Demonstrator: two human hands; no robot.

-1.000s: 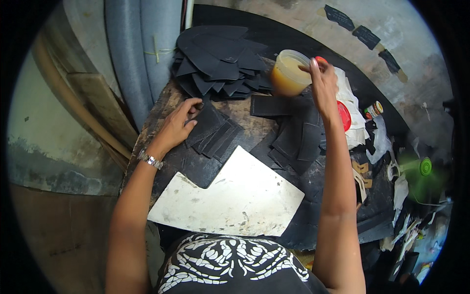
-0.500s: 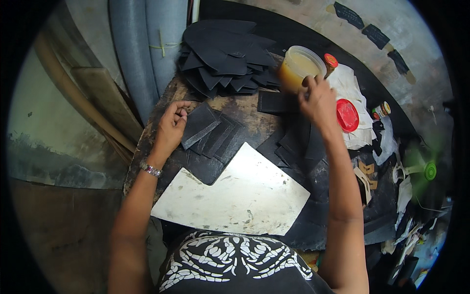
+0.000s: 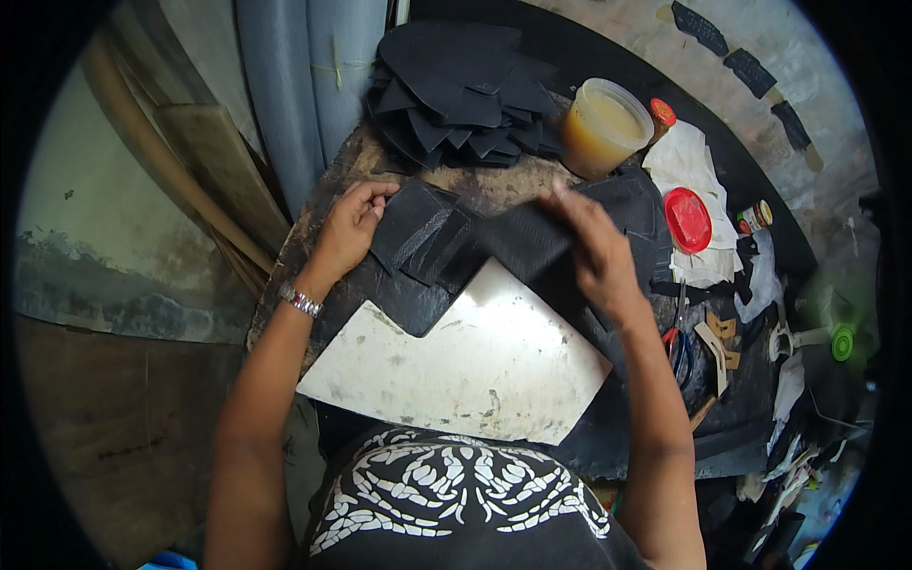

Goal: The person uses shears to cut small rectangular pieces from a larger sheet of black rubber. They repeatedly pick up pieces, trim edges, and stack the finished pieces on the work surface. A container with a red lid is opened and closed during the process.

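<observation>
My left hand [image 3: 350, 226] rests on a small stack of black textured pieces [image 3: 418, 233] on the worn bench, fingers curled over the stack's top left corner. My right hand [image 3: 594, 249] presses down on another black piece [image 3: 527, 245] just right of that stack, fingers spread over it. A white board [image 3: 465, 361] lies in front of me, below both hands. A heap of cut black pieces [image 3: 465, 90] sits at the far side of the bench. A plastic tub of amber liquid [image 3: 603, 128] stands open to the right of the heap.
A red lid [image 3: 688, 218] lies on white cloth [image 3: 689, 161] at the right. Scissors [image 3: 678, 347] and small tan offcuts [image 3: 719, 342] lie near my right forearm. Grey pipes [image 3: 299, 81] and wooden planks [image 3: 204, 180] stand at the left.
My right hand has come back from the amber tub to the black piece beside the stack. My left hand shifted slightly up onto the stack's corner.
</observation>
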